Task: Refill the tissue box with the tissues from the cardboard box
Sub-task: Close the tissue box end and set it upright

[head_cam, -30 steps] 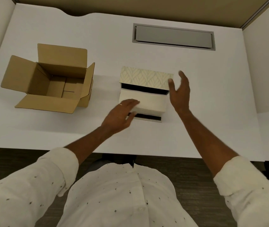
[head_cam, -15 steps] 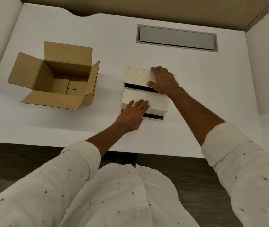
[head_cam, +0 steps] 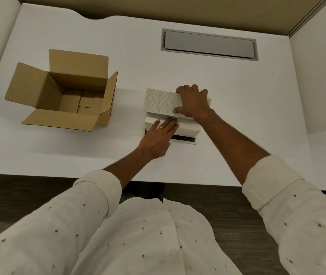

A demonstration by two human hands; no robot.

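Observation:
A tissue box (head_cam: 186, 140) lies open at the middle of the white desk. A cream stack of tissues (head_cam: 188, 127) rests in it, standing above its rim. The box's leaf-patterned lid (head_cam: 159, 101) is tipped over the far side of the stack. My right hand (head_cam: 194, 103) grips the lid's right part, fingers over its far edge and thumb on its near edge. My left hand (head_cam: 158, 137) lies flat on the tissue stack with fingers together. The brown cardboard box (head_cam: 68, 92) stands to the left with its flaps open and nothing visible inside.
The white desk (head_cam: 237, 116) has a grey cable hatch (head_cam: 209, 44) set in at the back right. Partition walls close the left, back and right sides. My sleeves and shirt fill the foreground below the desk's front edge.
My right hand came from beside the box onto the lid and has pulled it down toward the stack, closing the dark gap. My left hand slid further onto the tissues.

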